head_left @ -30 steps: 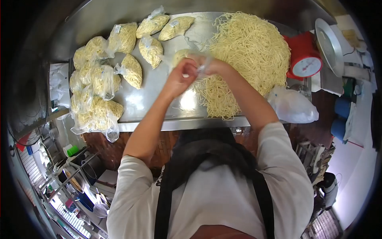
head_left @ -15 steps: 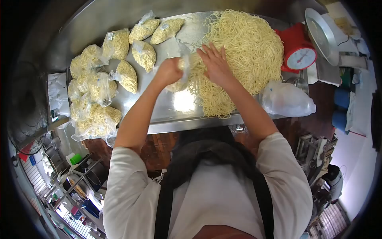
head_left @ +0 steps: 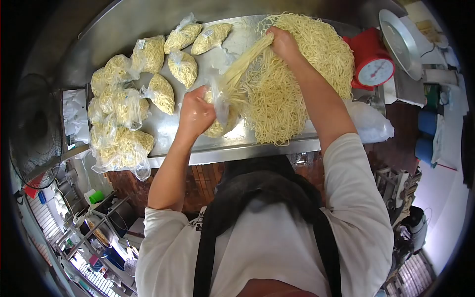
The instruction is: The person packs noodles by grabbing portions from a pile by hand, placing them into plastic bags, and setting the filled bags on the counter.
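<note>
My left hand (head_left: pixel 197 111) is closed on the rim of a clear plastic bag (head_left: pixel 220 106), which is partly filled with noodles and rests on the steel table (head_left: pixel 163 127). Up and to the right, my right hand (head_left: pixel 285 43) grips one end of a bundle of noodles (head_left: pixel 250 59). The stretched strands slant down from that fist to the mouth of the bag. Under and beside my right arm spreads a large heap of pale yellow noodles (head_left: pixel 321 54).
Several filled noodle bags (head_left: pixel 148 54) cover the table's left side. At the right stand a red dial scale (head_left: pixel 373 62) with a metal pan (head_left: pixel 400 44) and a whitish plastic bag (head_left: pixel 368 123). A fan (head_left: pixel 34 131) is at far left. Another person (head_left: pixel 415 227) is at lower right.
My right hand has moved up and right from the heap's left edge, closing on noodles and drawing them out long. My left hand has shifted left and down with the bag, whose mouth now faces up-right.
</note>
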`<state>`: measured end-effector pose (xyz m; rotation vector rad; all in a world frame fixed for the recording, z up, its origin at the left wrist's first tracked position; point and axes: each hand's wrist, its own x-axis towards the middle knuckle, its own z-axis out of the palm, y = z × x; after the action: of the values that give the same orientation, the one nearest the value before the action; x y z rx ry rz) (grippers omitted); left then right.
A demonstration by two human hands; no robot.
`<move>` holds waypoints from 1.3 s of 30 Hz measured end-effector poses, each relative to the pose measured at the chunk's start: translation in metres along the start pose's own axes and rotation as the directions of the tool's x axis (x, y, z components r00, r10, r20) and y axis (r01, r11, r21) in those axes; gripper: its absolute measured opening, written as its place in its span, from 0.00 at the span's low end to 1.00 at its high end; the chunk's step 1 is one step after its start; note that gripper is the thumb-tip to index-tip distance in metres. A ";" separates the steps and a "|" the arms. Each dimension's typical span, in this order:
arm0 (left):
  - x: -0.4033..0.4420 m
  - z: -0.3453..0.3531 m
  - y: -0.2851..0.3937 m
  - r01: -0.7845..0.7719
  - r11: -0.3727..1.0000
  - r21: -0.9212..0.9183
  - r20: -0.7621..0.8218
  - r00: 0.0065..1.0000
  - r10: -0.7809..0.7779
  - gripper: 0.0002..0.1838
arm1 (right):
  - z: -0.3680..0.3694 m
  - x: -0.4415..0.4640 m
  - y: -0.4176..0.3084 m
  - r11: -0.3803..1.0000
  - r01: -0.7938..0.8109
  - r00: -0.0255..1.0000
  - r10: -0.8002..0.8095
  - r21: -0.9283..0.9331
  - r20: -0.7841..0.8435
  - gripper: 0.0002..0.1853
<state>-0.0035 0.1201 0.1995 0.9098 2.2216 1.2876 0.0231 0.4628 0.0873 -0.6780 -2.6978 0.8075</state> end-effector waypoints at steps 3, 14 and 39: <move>-0.001 0.006 0.000 0.011 1.000 -0.012 -0.029 1.000 -0.011 0.14 | 0.003 0.015 0.018 0.992 -0.074 0.997 0.071 -0.105 -0.029 0.19; -0.025 0.009 -0.059 -0.173 0.913 0.371 -0.208 0.942 0.263 0.27 | -0.054 0.086 0.104 0.872 -0.085 0.972 0.178 -0.481 0.151 0.17; -0.046 0.026 -0.023 0.190 0.700 -0.689 -0.340 0.768 -0.543 0.12 | 0.057 -0.147 -0.181 0.853 0.365 0.723 -0.512 0.374 0.463 0.29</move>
<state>0.0379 0.0952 0.1681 -0.2003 1.9203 2.0276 0.0640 0.2304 0.1292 0.3316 -2.9461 1.3385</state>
